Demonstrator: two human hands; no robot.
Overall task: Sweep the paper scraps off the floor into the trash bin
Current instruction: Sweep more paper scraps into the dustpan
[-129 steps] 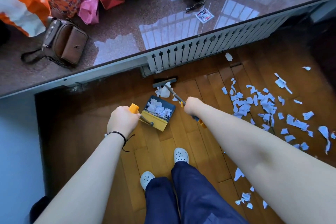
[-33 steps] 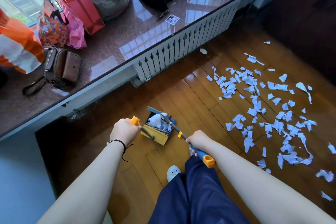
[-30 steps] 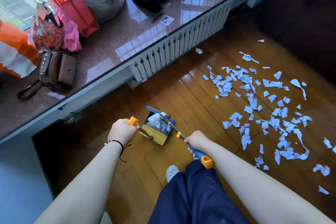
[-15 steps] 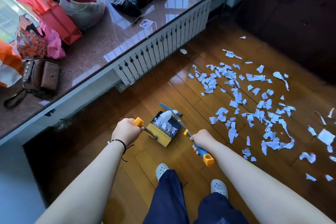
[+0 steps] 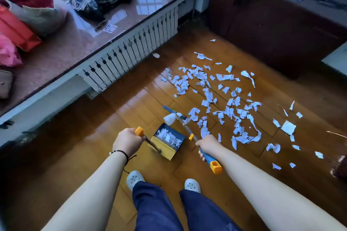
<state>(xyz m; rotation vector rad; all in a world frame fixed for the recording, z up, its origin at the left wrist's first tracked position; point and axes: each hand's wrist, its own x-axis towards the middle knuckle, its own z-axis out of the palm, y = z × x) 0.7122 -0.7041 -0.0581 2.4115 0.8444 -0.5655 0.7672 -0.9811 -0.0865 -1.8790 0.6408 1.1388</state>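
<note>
A glossy wooden floor (image 5: pixel 116 122) runs beside a white radiator (image 5: pixel 131 47) under a stone window ledge (image 5: pixel 75 43) piled with bags and clothes; a dark cabinet (image 5: pixel 272 24) stands at the far right. No trash bin shows anywhere in this view.

The left hand (image 5: pixel 127 140) is curled round the orange-tipped handle of the dustpan (image 5: pixel 167 141), which sits low by the floor, just ahead of the person's feet, with a small heap of scraps already in it. The right hand (image 5: pixel 208 146) grips the blue handle of the broom (image 5: pixel 185 125), fingers wrapped round it; the broom head lies just beyond the pan's far edge, with a larger white piece caught against it. The paper scraps (image 5: pixel 221 99) are mostly still on the floor, spread in a wide patch to the right of the pan and reaching towards the cabinet, with strays near the radiator and at the far right.

The job looks barely begun. To do this step well, it would help to set the pan's lip flat on the boards facing the patch, then draw short, light strokes towards it, since thin paper will flutter if flicked. Gathering the outliers into one heap first should save trips, and keeping the pan level should stop its load sliding out.
</note>
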